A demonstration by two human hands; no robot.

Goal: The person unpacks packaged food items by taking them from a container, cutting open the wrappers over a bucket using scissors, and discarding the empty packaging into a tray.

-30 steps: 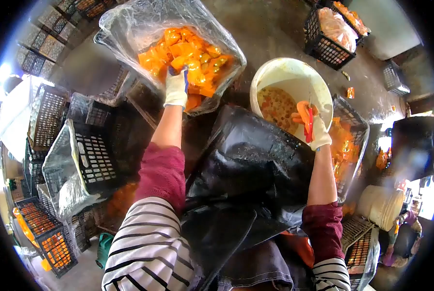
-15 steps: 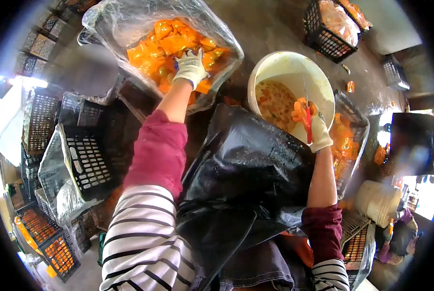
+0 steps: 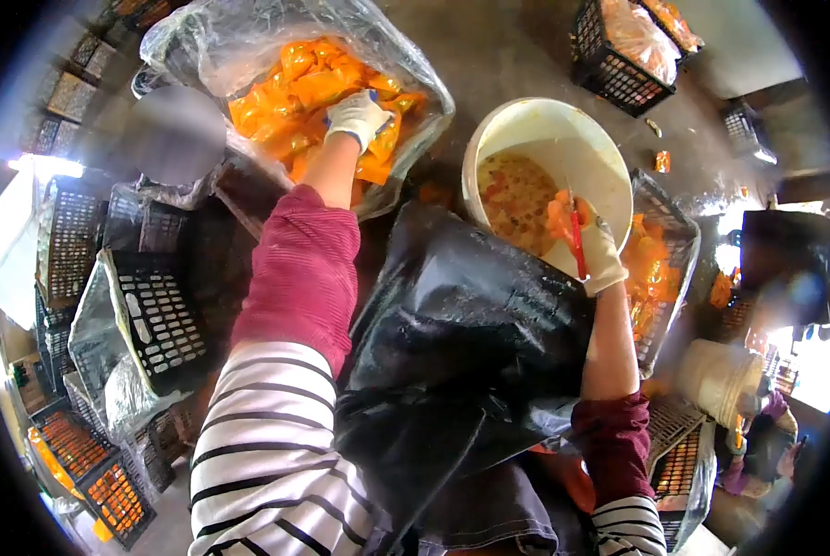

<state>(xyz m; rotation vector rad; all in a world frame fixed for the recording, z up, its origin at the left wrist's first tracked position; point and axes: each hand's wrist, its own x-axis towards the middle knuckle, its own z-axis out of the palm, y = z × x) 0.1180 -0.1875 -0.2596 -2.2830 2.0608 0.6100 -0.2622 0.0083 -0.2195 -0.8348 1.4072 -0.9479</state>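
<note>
In the head view, my left hand point(image 3: 360, 118), in a white glove, reaches into a plastic-lined crate point(image 3: 441, 109) heaped with shiny orange packets point(image 3: 304, 79). Its fingers are curled down over a packet and partly hidden; a blue patch shows beside them. My right hand point(image 3: 604, 259), also gloved, is closed around a red-handled knife point(image 3: 579, 243), its thin blade pointing up. Something orange point(image 3: 560, 218) lies at those fingers; I cannot tell whether it is held or part of the glove. Below the knife, a white bucket point(image 3: 478, 139) contains cloudy liquid with brownish bits.
A black apron point(image 3: 470, 287) covers my lap. To the right stands a lined crate point(image 3: 688, 232) with orange packets. Black crates point(image 3: 160, 320) are stacked on the left, another crate point(image 3: 609, 79) at the back. A person point(image 3: 772, 445) is at the far right beside a pale bucket point(image 3: 719, 380).
My left hand has turned and its fingers have curled in among the packets. My right hand and the knife have tilted slightly left over the bucket. The whole view has shifted a little.
</note>
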